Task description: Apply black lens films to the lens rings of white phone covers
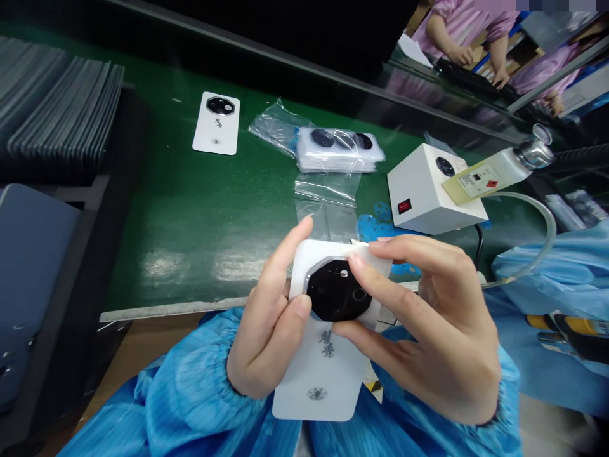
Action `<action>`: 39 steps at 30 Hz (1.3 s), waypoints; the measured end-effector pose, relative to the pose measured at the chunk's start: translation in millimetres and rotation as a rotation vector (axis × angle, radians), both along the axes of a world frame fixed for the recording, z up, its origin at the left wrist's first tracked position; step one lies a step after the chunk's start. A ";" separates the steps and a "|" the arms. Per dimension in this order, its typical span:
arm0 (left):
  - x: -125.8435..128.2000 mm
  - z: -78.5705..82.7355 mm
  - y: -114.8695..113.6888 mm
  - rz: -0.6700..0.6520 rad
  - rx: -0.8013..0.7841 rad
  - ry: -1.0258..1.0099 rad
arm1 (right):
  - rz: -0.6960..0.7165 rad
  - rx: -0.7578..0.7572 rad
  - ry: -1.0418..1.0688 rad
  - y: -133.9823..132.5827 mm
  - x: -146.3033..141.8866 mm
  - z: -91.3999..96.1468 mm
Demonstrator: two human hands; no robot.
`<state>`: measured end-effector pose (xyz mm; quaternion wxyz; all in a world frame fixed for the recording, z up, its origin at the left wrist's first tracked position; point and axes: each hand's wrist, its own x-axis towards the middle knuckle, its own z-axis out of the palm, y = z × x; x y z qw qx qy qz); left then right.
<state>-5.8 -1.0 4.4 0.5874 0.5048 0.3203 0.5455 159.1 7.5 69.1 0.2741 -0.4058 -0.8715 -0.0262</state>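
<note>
My left hand (266, 311) grips the left edge of a white phone back cover (318, 381), which is held upright in front of me. A black octagonal camera module (337, 291) with a silver rim sits on the cover's upper part. My right hand (428, 324) holds the cover's upper right side, with fingertips at a thin white film (366, 254) lifted at the corner. Another white cover (216, 124) lies flat on the green mat. Beyond my hands sits a stack of covers in a clear plastic bag (340, 152).
A white box unit (421, 190) with a red switch stands on the mat, joined to a nozzle device (495, 171) and clear tube. Dark grey stacked trays (61, 108) fill the left. A co-worker (457, 32) in pink works behind a glass partition.
</note>
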 end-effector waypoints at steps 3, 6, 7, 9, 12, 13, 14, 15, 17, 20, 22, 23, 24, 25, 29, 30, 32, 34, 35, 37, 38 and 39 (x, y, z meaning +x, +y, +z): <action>0.0 0.2 -0.4 -0.022 -0.010 -0.013 | 0.006 -0.011 -0.006 1.0 -0.2 0.9; 0.5 1.0 -1.0 -0.003 -0.023 -0.010 | 0.005 -0.020 -0.015 1.5 0.0 1.5; 0.7 1.6 -1.3 0.012 -0.033 -0.008 | 0.003 -0.023 -0.015 1.5 0.1 1.6; 0.9 3.0 -1.6 0.014 -0.075 -0.023 | -0.003 -0.024 -0.013 1.5 0.1 1.5; 0.4 5.4 -1.3 -0.069 -0.163 -0.096 | -0.008 -0.025 -0.018 1.9 -0.2 1.3; 0.0 6.0 -0.9 -0.105 -0.186 -0.118 | -0.011 -0.029 -0.024 2.2 -0.3 1.2; -0.4 6.3 -0.4 -0.134 -0.204 -0.137 | -0.013 -0.034 -0.029 2.5 -0.5 1.2; -0.7 6.3 0.2 -0.155 -0.216 -0.153 | -0.017 -0.039 -0.033 2.8 -0.6 1.2; -0.9 5.6 1.4 -0.179 -0.224 -0.189 | -0.026 -0.044 -0.034 3.1 -0.6 1.3; -0.7 4.2 2.7 -0.192 -0.221 -0.234 | -0.033 -0.047 -0.029 2.4 -0.4 1.8; -0.8 3.7 3.0 -0.193 -0.239 -0.216 | -0.037 -0.052 -0.034 1.6 -0.3 2.5; -1.0 3.7 3.0 -0.195 -0.249 -0.199 | -0.039 -0.054 -0.037 1.2 -0.3 2.9; -1.2 3.8 3.0 -0.196 -0.255 -0.187 | -0.041 -0.056 -0.040 0.9 -0.3 3.3; -1.5 4.1 2.9 -0.198 -0.254 -0.181 | -0.040 -0.052 -0.041 0.7 -0.4 3.7; -2.0 5.3 2.3 -0.157 -0.197 -0.159 | -0.037 -0.028 -0.047 0.4 -0.8 4.7; -2.0 5.6 2.2 -0.141 -0.186 -0.143 | -0.039 -0.023 -0.049 0.3 -1.0 4.8; -1.8 6.1 1.8 -0.122 -0.167 -0.125 | -0.043 -0.019 -0.054 -0.1 -1.5 4.8; -1.3 6.2 1.6 -0.127 -0.145 -0.141 | -0.043 -0.014 -0.058 -0.6 -1.8 4.9; -1.0 6.2 1.5 -0.130 -0.134 -0.154 | -0.044 -0.011 -0.058 -0.9 -1.9 4.9; -0.4 5.9 1.5 -0.129 -0.127 -0.173 | -0.044 -0.010 -0.058 -1.3 -1.9 5.1; -0.1 5.8 1.5 -0.127 -0.129 -0.179 | -0.044 -0.007 -0.058 -1.5 -1.8 5.1; 0.1 5.6 1.6 -0.127 -0.132 -0.185 | -0.043 -0.004 -0.057 -1.5 -1.7 5.2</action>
